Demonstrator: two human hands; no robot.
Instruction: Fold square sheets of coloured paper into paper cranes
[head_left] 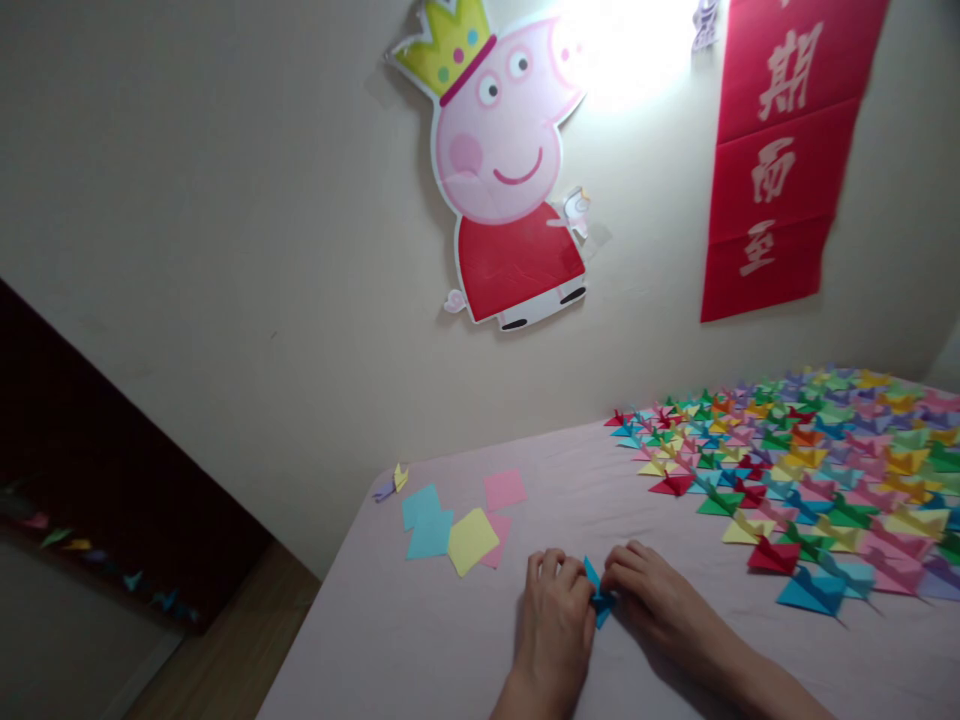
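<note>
A small blue folded paper piece (600,598), partly covered by fingers, is held between my two hands just above or on the pink cloth-covered table (360,640). My left hand (555,610) grips its left side with bent fingers. From the right, my right hand (651,592) pinches its other side. Left of the hands lie loose paper squares: a yellow one (472,541), a blue one (430,533) and a pink one (505,489), some overlapping others.
Rows of colourful folded paper cranes (810,480) fill the table's right side. Two small cranes (393,483) sit at the far left corner. A cartoon pig cutout (517,180) and a red banner (787,160) hang on the wall behind.
</note>
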